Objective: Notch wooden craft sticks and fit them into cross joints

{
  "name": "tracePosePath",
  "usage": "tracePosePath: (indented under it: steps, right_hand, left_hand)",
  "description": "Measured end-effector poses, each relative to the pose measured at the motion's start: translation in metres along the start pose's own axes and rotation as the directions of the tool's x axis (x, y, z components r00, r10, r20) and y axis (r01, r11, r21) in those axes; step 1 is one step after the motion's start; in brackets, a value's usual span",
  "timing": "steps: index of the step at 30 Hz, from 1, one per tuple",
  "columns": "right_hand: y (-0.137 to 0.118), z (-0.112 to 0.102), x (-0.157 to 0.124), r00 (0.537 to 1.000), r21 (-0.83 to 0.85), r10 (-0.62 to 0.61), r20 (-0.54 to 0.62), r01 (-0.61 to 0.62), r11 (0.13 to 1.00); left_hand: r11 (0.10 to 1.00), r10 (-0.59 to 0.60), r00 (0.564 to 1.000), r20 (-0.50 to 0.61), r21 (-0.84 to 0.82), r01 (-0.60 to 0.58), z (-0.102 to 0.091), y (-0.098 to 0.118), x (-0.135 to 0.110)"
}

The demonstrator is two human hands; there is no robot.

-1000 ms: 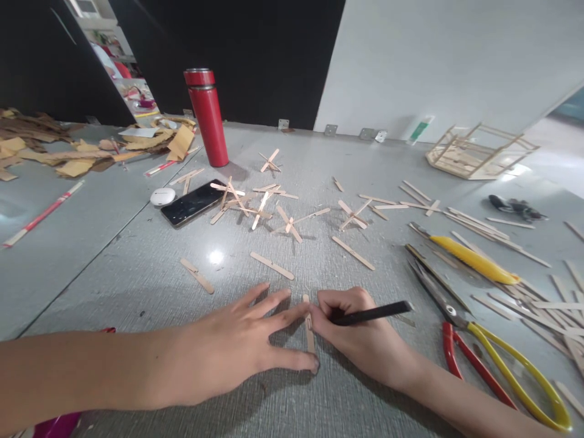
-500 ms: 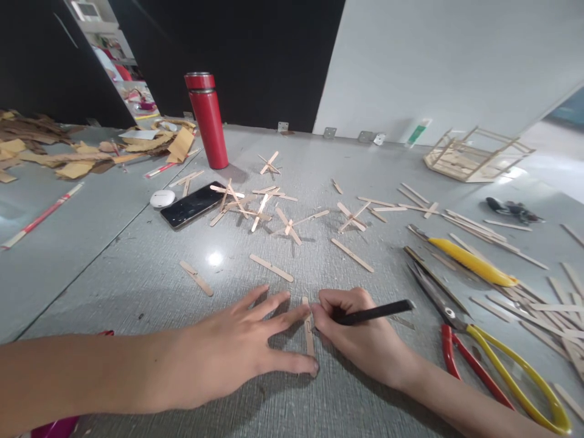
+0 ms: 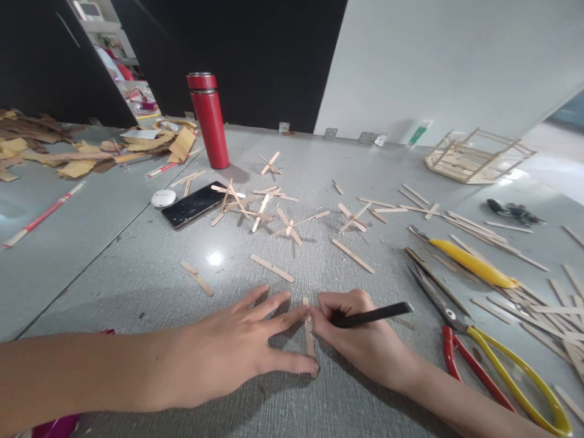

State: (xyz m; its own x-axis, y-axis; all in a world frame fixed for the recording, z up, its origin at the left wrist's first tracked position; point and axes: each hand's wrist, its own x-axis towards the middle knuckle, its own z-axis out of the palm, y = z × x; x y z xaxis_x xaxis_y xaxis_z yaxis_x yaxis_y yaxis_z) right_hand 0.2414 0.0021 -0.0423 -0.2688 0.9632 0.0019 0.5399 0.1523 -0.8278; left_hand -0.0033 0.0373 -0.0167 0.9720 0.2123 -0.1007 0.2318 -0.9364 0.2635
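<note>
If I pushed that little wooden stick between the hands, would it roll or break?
The stick lies flat, so it would probably slide, not roll. It looks like thin wood, so it's likely light and might snap if bent hard.

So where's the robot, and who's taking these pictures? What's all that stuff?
There's no robot here: those are a person's two bare hands. The camera sits on that person's head, looking forward and down, so you see what's in front of them. The left hand is spread, its fingers touching a flat wooden stick. The right hand holds a black pen beside it. On the grey table are crossed sticks, a phone, a red bottle, and a cutting tool with red and yellow handles.
</note>
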Motion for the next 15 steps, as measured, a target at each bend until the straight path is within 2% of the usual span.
tracePosePath:
  steps: [5, 9, 12, 15]
  right_hand:
    - [-0.0033, -0.0018, -0.0006, 0.997, 0.107, 0.078, -0.021, -0.075, 0.991]
    - [-0.0061, -0.0057, -0.0021, 0.972, 0.243, 0.198, -0.124, -0.164, 0.956]
    - [-0.0070, -0.0078, -0.0025, 0.950, 0.310, 0.249, -0.188, -0.184, 0.933]
    - [-0.0074, -0.0083, -0.0027, 0.943, 0.355, 0.267, -0.197, -0.185, 0.917]
  left_hand:
    - [1.000, 0.019, 0.998, -0.053, -0.005, -0.020, 0.0025, -0.0016, -0.0015]
    - [0.998, 0.029, 0.994, -0.101, 0.056, -0.024, 0.0056, -0.0017, -0.0020]
    - [0.994, 0.036, 0.994, -0.099, 0.110, -0.025, 0.0044, -0.0013, -0.0009]
    - [0.991, 0.063, 0.991, -0.116, 0.125, -0.048, -0.0009, 0.0001, 0.0003]
